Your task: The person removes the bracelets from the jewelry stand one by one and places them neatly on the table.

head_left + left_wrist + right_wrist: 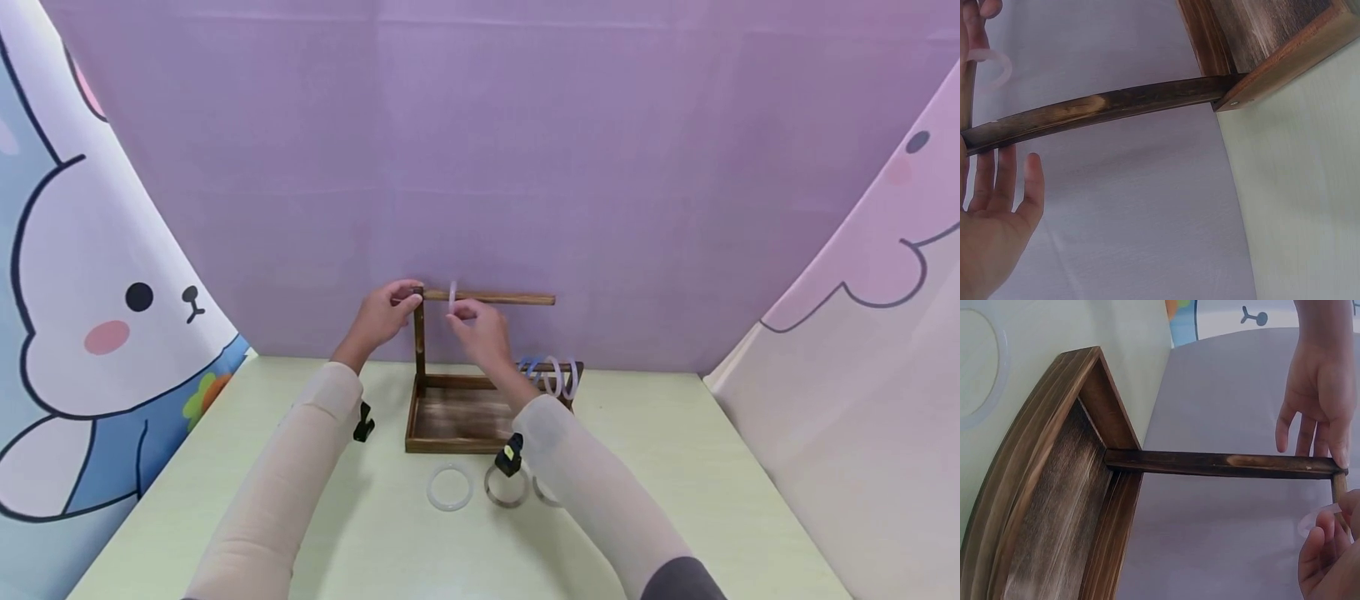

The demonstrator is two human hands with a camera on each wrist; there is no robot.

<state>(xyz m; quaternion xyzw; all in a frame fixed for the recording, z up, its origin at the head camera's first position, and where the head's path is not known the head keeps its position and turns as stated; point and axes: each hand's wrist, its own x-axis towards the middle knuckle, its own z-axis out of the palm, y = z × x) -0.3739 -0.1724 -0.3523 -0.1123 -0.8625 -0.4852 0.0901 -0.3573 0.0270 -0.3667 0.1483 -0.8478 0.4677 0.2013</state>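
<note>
A dark wooden bangle stand (420, 342) has an upright post, a long upper bar (517, 298) and a tray base. My left hand (384, 317) grips the top of the post, thumb in front and fingers behind, as the left wrist view also shows. Around the upper bar, near its post end, hangs a pale pink bangle (453, 293). My right hand (483, 335) pinches that bangle at its lower edge. Two blue bangles (531, 367) and two pale bangles (553, 377) hang on the lower bar at right, partly behind my right forearm.
In front of the stand a white bangle (450, 506) lies flat on the pale table (375, 542). Beside it lies a grey-brown bangle (506, 505), and another bangle (546, 500) is half hidden by the right sleeve. A purple cloth (480, 167) hangs close behind the stand.
</note>
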